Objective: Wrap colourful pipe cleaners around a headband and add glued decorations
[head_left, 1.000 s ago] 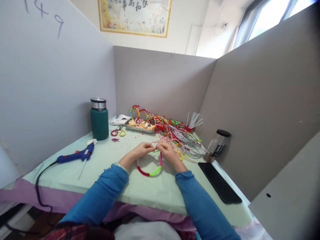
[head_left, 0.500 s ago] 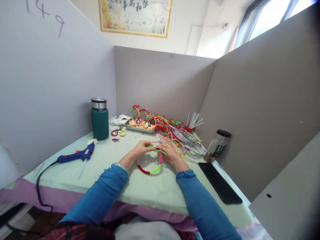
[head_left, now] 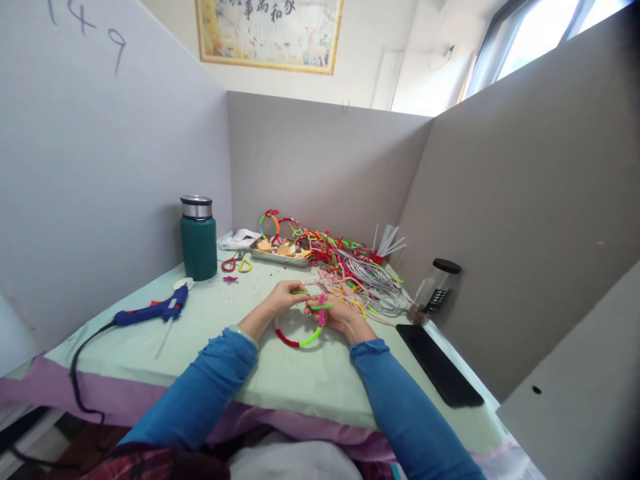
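The left hand (head_left: 286, 297) and right hand (head_left: 336, 313) pinch the fuzzy ring (head_left: 300, 344); its red-green curve points toward the person.

Bright window glare, dark right edge.

Teal flask (head_left: 199, 243) upright; black phone-like slab (head_left: 440, 365) flat; lidded jar (head_left: 438, 287) near slab

A fuzzy hoop (head_left: 289, 342), pale pink, deep red, bright green and hot pink in turn, is near the bench (head_left: 300, 390), its top partly hidden. A thin green strand (head_left: 321, 307) crosses its hot-pink side, partly covered by fingers (head_left: 306, 297).
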Demonstrator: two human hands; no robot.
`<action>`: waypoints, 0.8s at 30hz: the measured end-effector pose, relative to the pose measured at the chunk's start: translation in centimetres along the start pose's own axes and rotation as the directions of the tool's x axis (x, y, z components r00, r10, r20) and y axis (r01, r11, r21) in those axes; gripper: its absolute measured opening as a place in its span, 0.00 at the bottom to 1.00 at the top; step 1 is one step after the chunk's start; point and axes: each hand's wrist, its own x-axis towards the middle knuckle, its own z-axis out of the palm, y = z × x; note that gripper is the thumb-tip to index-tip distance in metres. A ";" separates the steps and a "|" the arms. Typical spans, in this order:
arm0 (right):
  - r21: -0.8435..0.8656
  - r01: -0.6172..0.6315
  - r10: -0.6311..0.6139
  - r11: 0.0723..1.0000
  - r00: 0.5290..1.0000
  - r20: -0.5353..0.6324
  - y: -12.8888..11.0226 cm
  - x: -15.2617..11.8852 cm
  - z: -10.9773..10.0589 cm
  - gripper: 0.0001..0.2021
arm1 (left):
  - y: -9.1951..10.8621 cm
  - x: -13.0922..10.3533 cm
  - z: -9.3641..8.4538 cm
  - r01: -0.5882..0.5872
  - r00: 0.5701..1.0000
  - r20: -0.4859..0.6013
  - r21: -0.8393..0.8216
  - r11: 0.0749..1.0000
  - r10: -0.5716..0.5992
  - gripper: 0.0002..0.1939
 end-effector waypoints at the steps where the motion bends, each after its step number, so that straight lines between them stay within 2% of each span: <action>1: -0.010 0.005 -0.006 1.000 1.000 -0.012 0.0 0.0 0.0 0.09 | 0.0 0.0 0.0 0.003 1.000 0.005 -0.003 1.000 -0.003 0.17; 10: -0.062 0.143 -0.150 0.988 0.979 -0.136 -0.3 0.0 0.7 0.08 | 0.4 -0.1 0.1 -0.003 0.999 0.035 -0.162 0.987 0.009 0.18; 17: -0.156 0.224 -0.256 0.962 0.938 -0.232 -0.2 0.1 1.2 0.09 | 1.3 -0.6 0.0 0.186 0.979 0.129 -0.254 0.949 -0.158 0.19; 21: -0.284 0.306 -0.384 0.909 0.879 -0.281 -0.1 0.3 0.9 0.10 | 1.4 -0.6 -0.1 0.259 0.958 0.196 -0.275 0.926 -0.210 0.20; 24: -0.359 0.348 -0.453 0.866 0.850 -0.269 -0.1 0.5 0.5 0.10 | 1.3 -0.7 -0.2 0.322 0.930 0.277 -0.287 0.902 -0.243 0.21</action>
